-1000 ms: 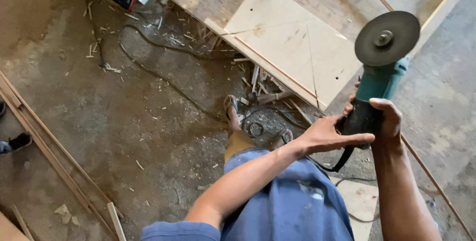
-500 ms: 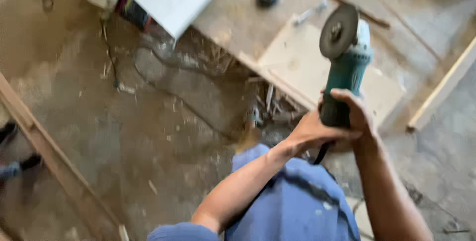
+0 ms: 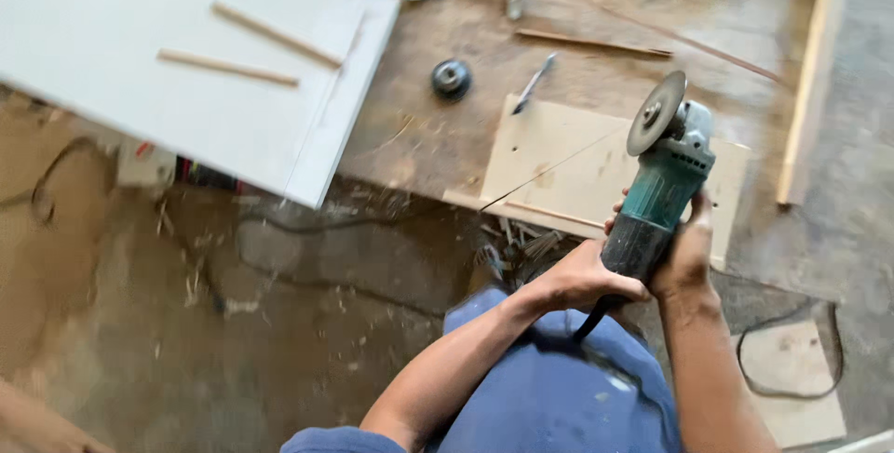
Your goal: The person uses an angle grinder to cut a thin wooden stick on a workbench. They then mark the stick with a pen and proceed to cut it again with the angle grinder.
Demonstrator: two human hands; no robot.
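Seen from above, both hands clasp one green angle grinder (image 3: 663,190), held up over a pale plywood offcut (image 3: 568,169) on the dusty workbench (image 3: 438,146). Its long axis runs from the dark rear handle near the person's body, up and slightly to the right, to the grey cutting disc (image 3: 656,113) at the far end, which is tilted on edge. The left hand (image 3: 582,278) wraps the rear handle from the left. The right hand (image 3: 687,253) grips the body from the right, a little farther forward and so nearer the disc. Both forearms rise from the blue trousers (image 3: 549,388) and meet at the tool. A black cord (image 3: 589,318) trails from the handle.
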